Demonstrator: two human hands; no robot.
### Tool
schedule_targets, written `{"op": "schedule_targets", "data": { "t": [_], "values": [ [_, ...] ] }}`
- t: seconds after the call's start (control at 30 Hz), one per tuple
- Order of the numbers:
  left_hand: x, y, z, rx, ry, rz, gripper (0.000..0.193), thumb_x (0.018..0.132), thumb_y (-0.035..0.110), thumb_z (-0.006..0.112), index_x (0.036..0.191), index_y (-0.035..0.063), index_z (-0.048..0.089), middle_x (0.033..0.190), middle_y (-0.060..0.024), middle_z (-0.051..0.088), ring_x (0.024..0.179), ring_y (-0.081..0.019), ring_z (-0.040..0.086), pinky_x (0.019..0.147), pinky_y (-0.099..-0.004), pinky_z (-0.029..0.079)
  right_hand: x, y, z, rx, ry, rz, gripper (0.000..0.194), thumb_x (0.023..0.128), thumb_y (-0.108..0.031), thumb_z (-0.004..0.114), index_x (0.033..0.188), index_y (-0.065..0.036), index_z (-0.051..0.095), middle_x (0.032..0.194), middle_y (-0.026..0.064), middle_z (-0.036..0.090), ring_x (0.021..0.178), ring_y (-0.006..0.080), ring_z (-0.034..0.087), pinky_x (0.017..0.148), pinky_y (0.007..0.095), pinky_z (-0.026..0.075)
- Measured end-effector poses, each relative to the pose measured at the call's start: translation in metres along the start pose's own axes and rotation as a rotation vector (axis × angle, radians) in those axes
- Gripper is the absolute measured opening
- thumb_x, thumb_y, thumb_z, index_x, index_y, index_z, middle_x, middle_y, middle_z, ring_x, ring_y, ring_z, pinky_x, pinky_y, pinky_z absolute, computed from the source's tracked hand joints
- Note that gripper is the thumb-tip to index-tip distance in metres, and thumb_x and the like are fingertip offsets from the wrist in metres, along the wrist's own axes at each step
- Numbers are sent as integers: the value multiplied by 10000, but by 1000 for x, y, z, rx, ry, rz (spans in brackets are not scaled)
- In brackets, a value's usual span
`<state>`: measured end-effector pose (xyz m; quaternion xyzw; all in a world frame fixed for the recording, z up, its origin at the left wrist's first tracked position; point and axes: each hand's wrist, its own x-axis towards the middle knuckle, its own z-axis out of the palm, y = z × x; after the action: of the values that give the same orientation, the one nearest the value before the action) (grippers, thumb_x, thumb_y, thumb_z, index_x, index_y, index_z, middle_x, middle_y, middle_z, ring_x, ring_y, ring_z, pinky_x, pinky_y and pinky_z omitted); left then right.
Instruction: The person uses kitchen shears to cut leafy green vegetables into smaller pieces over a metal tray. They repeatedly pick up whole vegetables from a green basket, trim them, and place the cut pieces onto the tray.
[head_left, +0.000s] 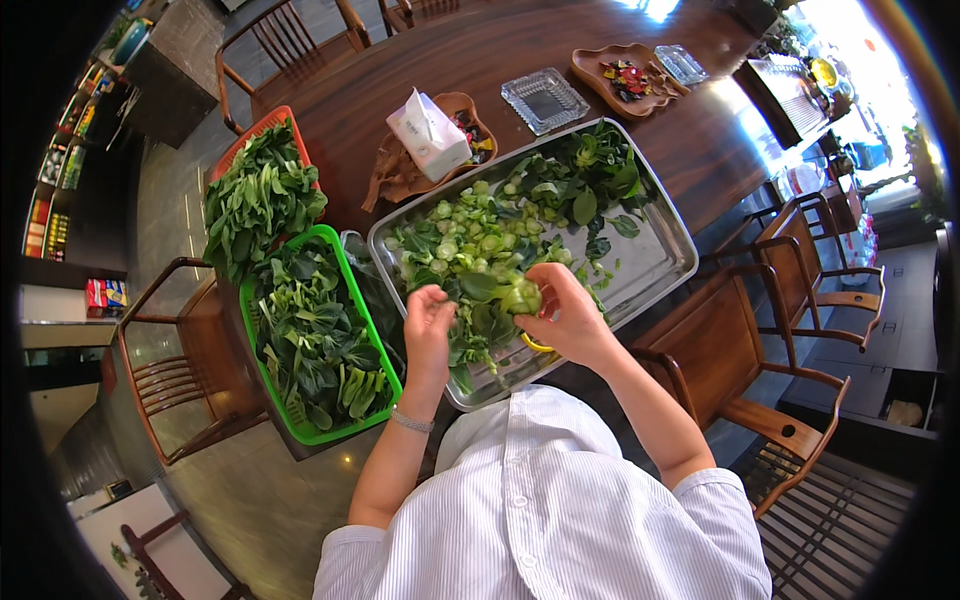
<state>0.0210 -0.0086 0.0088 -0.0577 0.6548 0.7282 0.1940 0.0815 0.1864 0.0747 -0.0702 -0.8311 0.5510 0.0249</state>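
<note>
My right hand (574, 319) grips a small head of bok choy (519, 294) by its pale base, its dark leaves pointing left. Just left of it is my left hand (429, 330), thumb and fingers drawn together; whether anything is pinched there is unclear. Both hands are over the near side of a rectangular metal tray (660, 266). Trimmed bok choy hearts (469, 225) heap up in its left and middle parts, with loose dark leaves (592, 176) towards the far corner. Under my right hand shows a yellow curved handle (536, 345), mostly hidden.
Left of the tray, a green plastic basket (349, 262) and a red one (281, 116) hold leafy greens. Beyond it on the wooden table (337, 97) are a tissue pack (431, 139), a glass ashtray (545, 101) and a wooden dish (589, 60) of wrapped sweets. Wooden chairs (720, 337) flank the table.
</note>
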Motion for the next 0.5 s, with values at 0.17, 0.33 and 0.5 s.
{"op": "schedule_targets", "data": {
  "t": [0.17,0.33,0.5],
  "values": [
    [-30,49,19,541,-237,619,324,739,-11,640,1050,11,551,999,-73,543,918,-194,546,848,-284,429,-1,-12,0,-63,-30,36,465,688,-30,743,1080,-19,493,887,34,530,707,103,524,626,242,456],
    [-23,33,3,-65,-257,41,270,789,-39,579,1051,20,567,927,-36,583,851,-122,551,782,-235,445,-1,-4,-1,37,-98,98,437,690,-48,753,1040,-24,492,880,27,522,697,81,516,615,227,449],
    [-15,32,-22,497,-25,343,294,824,27,583,1114,-6,543,1091,-81,553,938,-139,537,806,-258,447,-2,-7,-4,68,-169,111,429,692,-57,755,1029,-31,492,888,26,520,706,81,518,619,228,450]
  ]
}}
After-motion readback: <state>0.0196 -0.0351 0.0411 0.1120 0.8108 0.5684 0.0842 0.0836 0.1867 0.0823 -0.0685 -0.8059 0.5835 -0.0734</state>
